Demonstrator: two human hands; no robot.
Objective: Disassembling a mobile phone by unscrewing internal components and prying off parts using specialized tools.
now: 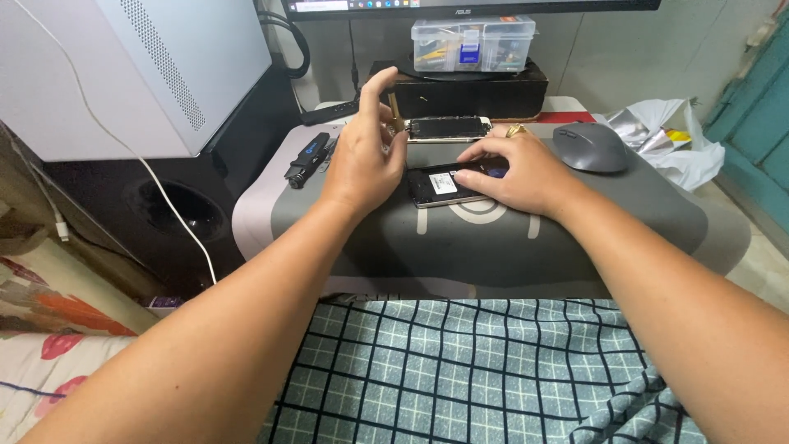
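The left hand (pixel 362 160) is raised just above the grey desk mat (pixel 575 238), fingers spread and index finger lifted, with thumb and a finger pinched on a small brownish tool or part (pixel 397 122) whose kind cannot be told. The right hand (pixel 518 174) lies flat, fingers pressing down on an opened phone body (pixel 440 187) that sits near the middle of the mat toward its far edge; a gold ring (pixel 515 130) shows on one finger. Just behind, touching or nearly touching the far edge of the mat, lies the detached phone screen assembly (pixel 448 128), face down. A grey computer mouse (pixel 590 146) rests toward the far right corner of the mat, near the right hand but apart from it. A black electric screwdriver (pixel 307 159) lies at the mat's far left edge. Behind the mat a clear plastic parts box (pixel 473 44) stands on a black monitor stand (pixel 460 94). Crumpled plastic wrapping (pixel 666 136) lies off the right edge. The near half of the mat is bare, bordered by a checked cloth (pixel 460 370) across the lap.
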